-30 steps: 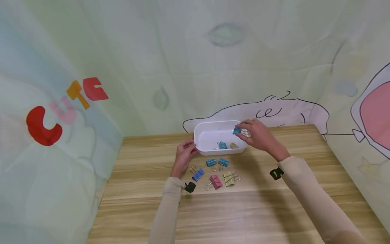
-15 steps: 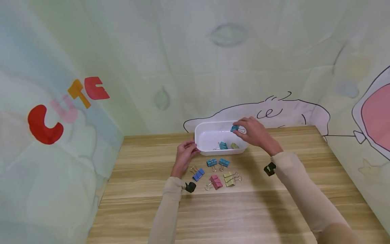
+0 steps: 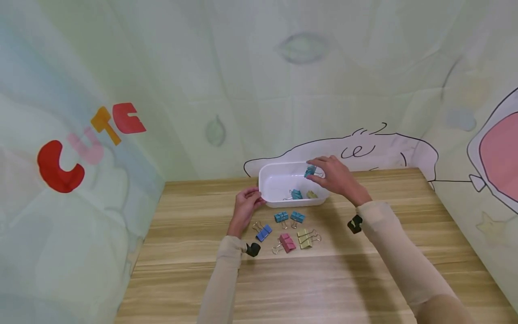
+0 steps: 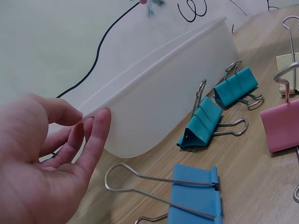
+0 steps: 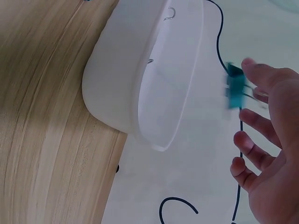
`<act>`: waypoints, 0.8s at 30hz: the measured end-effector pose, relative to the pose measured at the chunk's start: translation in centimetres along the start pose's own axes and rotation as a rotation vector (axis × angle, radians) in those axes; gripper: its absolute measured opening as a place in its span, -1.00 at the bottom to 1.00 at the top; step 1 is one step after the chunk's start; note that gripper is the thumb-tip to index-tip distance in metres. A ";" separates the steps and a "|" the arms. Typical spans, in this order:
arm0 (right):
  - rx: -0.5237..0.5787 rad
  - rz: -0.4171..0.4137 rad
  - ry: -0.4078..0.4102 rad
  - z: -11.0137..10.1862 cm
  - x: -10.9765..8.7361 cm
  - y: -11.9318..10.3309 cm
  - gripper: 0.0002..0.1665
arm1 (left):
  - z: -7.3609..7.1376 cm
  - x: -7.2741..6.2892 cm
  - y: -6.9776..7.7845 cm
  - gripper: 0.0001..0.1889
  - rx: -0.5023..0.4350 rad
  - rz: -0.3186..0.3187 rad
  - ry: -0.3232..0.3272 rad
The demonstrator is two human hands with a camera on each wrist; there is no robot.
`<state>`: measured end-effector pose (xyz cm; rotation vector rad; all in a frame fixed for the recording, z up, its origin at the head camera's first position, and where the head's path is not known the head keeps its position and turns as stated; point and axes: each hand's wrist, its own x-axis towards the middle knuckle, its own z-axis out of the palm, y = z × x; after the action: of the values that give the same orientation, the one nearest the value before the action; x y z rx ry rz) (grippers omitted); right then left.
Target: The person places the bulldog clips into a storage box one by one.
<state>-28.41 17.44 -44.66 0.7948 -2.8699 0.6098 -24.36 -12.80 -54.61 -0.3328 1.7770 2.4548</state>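
- Just ahead of my right hand (image 3: 333, 175), in the head view, a teal clip (image 3: 310, 171) hangs over the far right part of the white tray (image 3: 277, 182).
- Nearer me than those fingertips, inside the tray, lie a second teal clip (image 3: 296, 194) and a yellow clip (image 3: 311, 194).
- My left hand (image 3: 246, 204) pinches the tray's left end. I judge the step to be dropping one clip in; the next move would call for keeping the tray steady and reaching back for another.
- Right of my left fingers and nearer me, on the wood-grain table (image 3: 291, 288), lie two turquoise clips (image 3: 281, 217), a blue clip (image 3: 264, 233), a pink clip (image 3: 288, 243) and a pale yellow clip (image 3: 304, 239).
- Well beyond my fingers stands a printed backdrop (image 3: 251, 99), with the letters CUTE off to the left.
- In the left wrist view, my fingertips are on the rim; the blue clip is nearest below them.
- In the right wrist view, my fingers are spread, the blurred clip just off their tips; whether any touches it, I cannot tell.
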 end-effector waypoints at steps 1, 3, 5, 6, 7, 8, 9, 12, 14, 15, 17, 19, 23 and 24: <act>0.000 0.004 -0.001 0.0 -0.1 0.0 -0.31 | 0.0 0.0 0.0 -0.60 0.001 0.000 0.000; -0.002 0.007 -0.003 0.1 -0.3 -0.1 -0.20 | 0.1 -0.1 0.0 -0.60 0.006 -0.002 -0.001; -0.006 0.007 0.000 0.0 -0.6 -0.3 -0.16 | 0.1 -0.2 0.1 -0.60 0.013 -0.004 0.001; -0.008 0.004 0.000 0.0 -0.8 -0.5 -0.14 | 0.1 -0.2 0.1 -0.60 0.015 -0.004 0.001; -0.011 0.000 -0.002 0.0 -1.0 -0.6 -0.14 | 0.1 -0.2 0.1 -0.60 0.015 -0.005 0.001; -0.011 -0.001 -0.005 0.0 -1.2 -0.7 -0.14 | 0.1 -0.2 0.2 -0.60 0.016 -0.007 0.002; -0.013 -0.003 -0.008 0.0 -1.4 -0.8 -0.13 | 0.0 -0.2 0.2 -0.60 0.017 -0.007 0.003; -0.010 -0.009 -0.019 0.0 -2.1 -1.3 -0.13 | 0.0 -0.2 0.1 -0.61 0.015 -0.009 0.004; -0.014 -0.018 -0.019 0.1 -2.5 -1.5 -0.13 | 0.0 -0.1 0.1 -0.61 0.014 -0.006 0.005; -0.017 -0.024 -0.020 0.2 -2.8 -1.6 -0.13 | 0.0 -0.1 0.1 -0.61 0.014 -0.004 0.003; -0.018 -0.035 -0.020 0.3 -3.3 -1.8 -0.13 | 0.0 -0.1 0.0 -0.61 0.010 -0.001 0.002; -0.018 -0.044 -0.020 0.5 -3.8 -2.0 -0.13 | -0.1 -0.1 0.0 -0.61 0.004 -0.001 0.000; 0.015 -0.062 -0.023 1.1 -5.0 -2.3 -0.16 | -0.1 0.1 -0.1 -0.61 0.003 -0.004 0.002; 0.021 -0.071 -0.024 1.3 -5.3 -2.3 -0.16 | -0.1 0.1 -0.1 -0.61 0.003 -0.004 0.000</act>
<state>-22.64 17.59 -46.11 0.9084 -2.8469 0.6272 -24.46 -12.92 -54.74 -0.3364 1.7777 2.4496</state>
